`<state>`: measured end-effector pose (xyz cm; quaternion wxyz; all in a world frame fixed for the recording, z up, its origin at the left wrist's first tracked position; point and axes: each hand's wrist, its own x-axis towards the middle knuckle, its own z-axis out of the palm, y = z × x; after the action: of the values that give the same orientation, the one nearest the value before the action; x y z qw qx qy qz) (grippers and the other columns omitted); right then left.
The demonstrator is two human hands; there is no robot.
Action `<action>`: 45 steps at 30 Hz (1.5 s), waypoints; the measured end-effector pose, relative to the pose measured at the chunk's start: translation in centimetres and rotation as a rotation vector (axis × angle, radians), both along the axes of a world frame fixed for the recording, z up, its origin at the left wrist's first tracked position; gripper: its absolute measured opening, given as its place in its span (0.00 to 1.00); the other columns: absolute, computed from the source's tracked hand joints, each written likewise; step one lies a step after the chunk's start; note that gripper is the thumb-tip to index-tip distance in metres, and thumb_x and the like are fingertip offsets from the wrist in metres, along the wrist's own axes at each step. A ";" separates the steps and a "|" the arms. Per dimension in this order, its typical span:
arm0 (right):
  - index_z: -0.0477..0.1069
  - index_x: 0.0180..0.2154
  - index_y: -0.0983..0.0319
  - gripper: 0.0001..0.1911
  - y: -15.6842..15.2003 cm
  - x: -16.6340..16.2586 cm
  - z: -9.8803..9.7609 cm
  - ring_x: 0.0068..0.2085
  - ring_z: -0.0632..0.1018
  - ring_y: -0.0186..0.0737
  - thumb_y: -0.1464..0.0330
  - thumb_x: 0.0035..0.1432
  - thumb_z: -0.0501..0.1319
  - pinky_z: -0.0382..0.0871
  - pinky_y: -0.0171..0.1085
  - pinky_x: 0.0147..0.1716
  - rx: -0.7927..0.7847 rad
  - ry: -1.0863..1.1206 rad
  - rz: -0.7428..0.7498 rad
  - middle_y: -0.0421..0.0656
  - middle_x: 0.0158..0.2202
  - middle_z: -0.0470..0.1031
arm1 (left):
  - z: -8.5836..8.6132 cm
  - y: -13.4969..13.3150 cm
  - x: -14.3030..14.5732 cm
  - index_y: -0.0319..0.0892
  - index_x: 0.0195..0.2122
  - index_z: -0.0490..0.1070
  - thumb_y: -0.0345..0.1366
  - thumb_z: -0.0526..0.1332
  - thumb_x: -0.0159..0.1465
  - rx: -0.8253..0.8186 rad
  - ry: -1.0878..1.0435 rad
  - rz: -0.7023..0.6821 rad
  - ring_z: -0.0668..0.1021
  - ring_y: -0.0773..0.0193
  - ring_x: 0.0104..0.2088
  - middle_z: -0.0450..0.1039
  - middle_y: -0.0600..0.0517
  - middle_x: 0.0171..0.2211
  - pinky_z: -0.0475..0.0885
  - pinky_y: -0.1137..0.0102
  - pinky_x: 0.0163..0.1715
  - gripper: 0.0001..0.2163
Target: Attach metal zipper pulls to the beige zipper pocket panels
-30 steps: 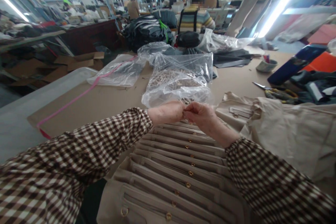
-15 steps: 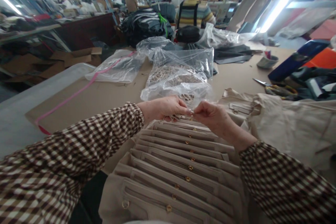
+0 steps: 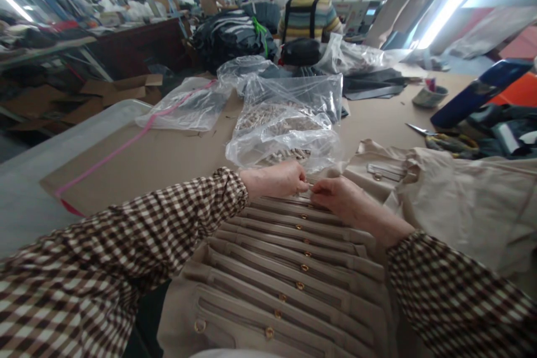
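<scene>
Beige fabric pieces lie overlapped in a fanned row in front of me, each with a zipper and most showing a gold ring pull. Over the far end of the row, my left hand is closed, its fingertips curled at a zipper. Close beside it my right hand pinches with thumb and fingers at the same spot. Whatever lies between the fingertips is too small and too covered to make out. Just beyond the hands sits an open clear plastic bag of small beige strips.
On the right are a heap of beige fabric, scissors, a small round container and a dark blue upright object. A pink strip crosses the table at left. A person in a striped top sits beyond.
Both hands have moved slightly down toward the row of fabric. My left hand has turned and curled in, and the small light strips seen in it before are now hidden.
</scene>
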<state>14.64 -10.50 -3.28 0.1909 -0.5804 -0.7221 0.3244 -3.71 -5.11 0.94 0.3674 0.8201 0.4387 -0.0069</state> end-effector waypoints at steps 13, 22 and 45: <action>0.80 0.31 0.61 0.11 -0.1 -0.9 0.9 0.29 0.74 0.36 0.75 0.55 0.58 0.61 0.33 0.29 0.029 -0.345 0.064 0.43 0.28 0.79 | -0.5 -0.8 0.2 0.36 0.25 0.76 0.30 0.58 0.60 0.103 0.087 -0.030 0.65 0.68 0.23 0.64 0.55 0.18 0.56 0.71 0.25 0.09; 0.80 0.31 0.61 0.12 0.1 -0.9 1.3 0.28 0.73 0.35 0.74 0.56 0.57 0.60 0.34 0.29 -0.046 -0.392 0.122 0.43 0.28 0.79 | -1.5 -0.5 0.3 0.36 0.33 0.80 0.33 0.58 0.61 0.157 0.174 -0.055 0.69 0.66 0.25 0.72 0.50 0.23 0.59 0.71 0.26 0.11; 0.72 0.26 0.61 0.09 0.7 -1.0 1.4 0.24 0.68 0.33 0.73 0.56 0.57 0.56 0.34 0.26 0.000 -0.373 0.082 0.40 0.23 0.72 | -1.0 0.0 -1.0 0.37 0.28 0.78 0.34 0.61 0.61 0.227 0.195 -0.019 0.69 0.66 0.25 0.71 0.51 0.21 0.59 0.71 0.26 0.09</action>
<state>13.60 -9.84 -1.93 0.0402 -0.6007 -0.7680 0.2185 -4.72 -5.09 -0.06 0.2278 0.8558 0.4626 -0.0405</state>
